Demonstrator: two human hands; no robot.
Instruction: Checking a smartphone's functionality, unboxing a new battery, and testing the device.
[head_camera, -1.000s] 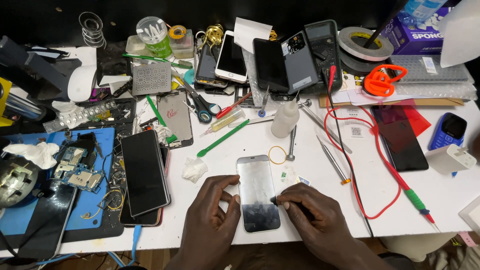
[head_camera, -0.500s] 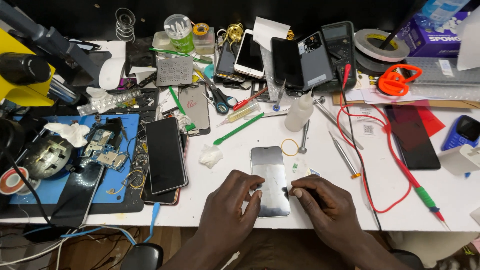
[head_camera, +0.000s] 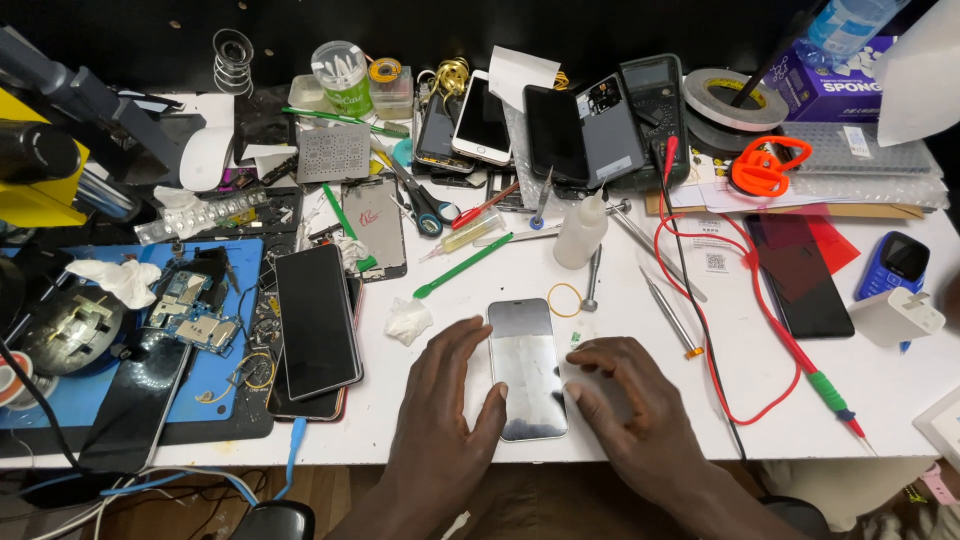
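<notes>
White tabletop (head_camera: 640, 420) under bright, even light, dark wall (head_camera: 300, 30) behind its far edge, wooden floor (head_camera: 330, 490) glimpsed below its near edge.

A: What do u see of the person?

B: Just two hands & a bit of each arm, coming up from the bottom edge. Left hand (head_camera: 445, 425), right hand (head_camera: 630, 410).

A: Any sleeves?

B: None in view. Both forearms are bare down to the edge of the pic.

A: Gloves? Rings? Watch?

B: No gloves, no rings, no watch or band on either wrist.

A: Nails?

B: Short, plain, no paint as far as I can tell.

A: Anything else of the body?

B: No, just hands, wrists & forearms.
</notes>
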